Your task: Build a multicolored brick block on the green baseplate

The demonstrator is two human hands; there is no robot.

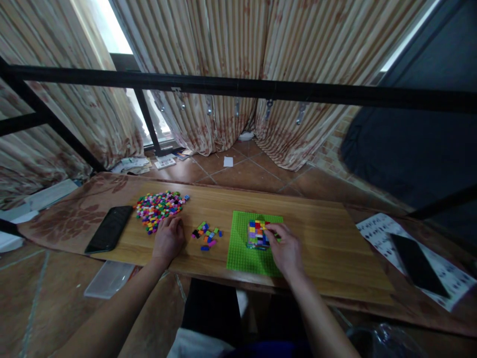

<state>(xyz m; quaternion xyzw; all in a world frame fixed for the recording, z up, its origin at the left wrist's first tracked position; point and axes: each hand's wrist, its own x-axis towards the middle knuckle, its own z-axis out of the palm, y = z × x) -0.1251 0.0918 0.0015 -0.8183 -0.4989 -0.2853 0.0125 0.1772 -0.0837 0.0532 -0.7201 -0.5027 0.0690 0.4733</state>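
A green baseplate (pixel 246 253) lies on the wooden board (pixel 328 248) and carries a small multicoloured brick block (pixel 256 234). My right hand (pixel 286 249) rests beside that block, its fingertips pinched on the block's top right edge. My left hand (pixel 168 237) lies knuckles up on the board with its fingers curled, at the near edge of a big pile of small coloured bricks (pixel 158 206). Whether those fingers hold a brick is hidden. A smaller scatter of loose bricks (pixel 207 234) sits between my hands.
A black phone (pixel 109 228) lies left of the pile. Another dark phone (pixel 417 265) rests on a printed sheet (pixel 383 233) at the right. A black metal bar (pixel 238 88) crosses in front of striped curtains. A clear plastic lid (pixel 108 279) lies on the tiled floor.
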